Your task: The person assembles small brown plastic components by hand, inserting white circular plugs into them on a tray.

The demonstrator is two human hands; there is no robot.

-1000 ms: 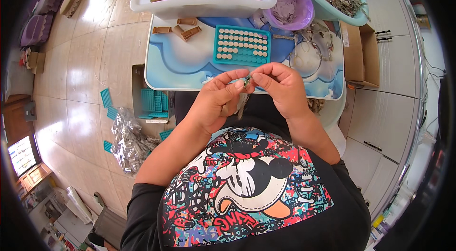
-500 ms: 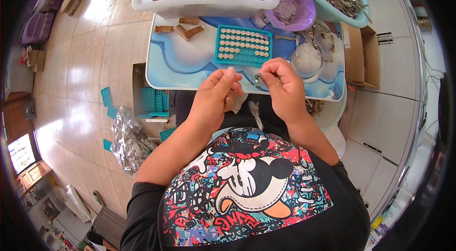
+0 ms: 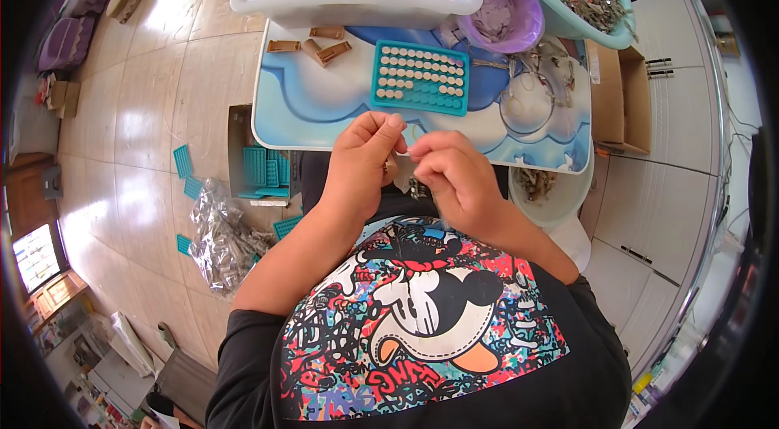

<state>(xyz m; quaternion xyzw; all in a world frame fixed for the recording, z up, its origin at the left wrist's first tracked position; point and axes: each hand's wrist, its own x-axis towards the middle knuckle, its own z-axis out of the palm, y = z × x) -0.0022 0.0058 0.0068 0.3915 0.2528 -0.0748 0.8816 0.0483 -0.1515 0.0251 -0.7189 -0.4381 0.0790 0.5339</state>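
My left hand (image 3: 365,155) and my right hand (image 3: 461,179) meet fingertip to fingertip over my lap, just off the table's near edge. Thumb and forefinger are pinched together on each; whatever lies between them is too small to make out. A small dark, metallic-looking cluster (image 3: 418,188) shows below, between the hands. Beyond them, a teal tray (image 3: 420,110) on the table holds rows of round, pale beige pieces (image 3: 398,72), with a gap in the lower rows.
Brown trough-shaped pieces (image 3: 329,51) lie on the cloud-patterned table (image 3: 324,125). Behind stand a white bin (image 3: 357,5) of similar pieces, a purple tub (image 3: 519,43), and a pale teal basin (image 3: 621,35) of tangled grey-brown bits. A cardboard box (image 3: 238,149) holding teal trays sits left.
My right hand has moved left and turned, its fingertips coming close to the left ones. The small cluster has shifted left and down with it. My left hand has barely moved.
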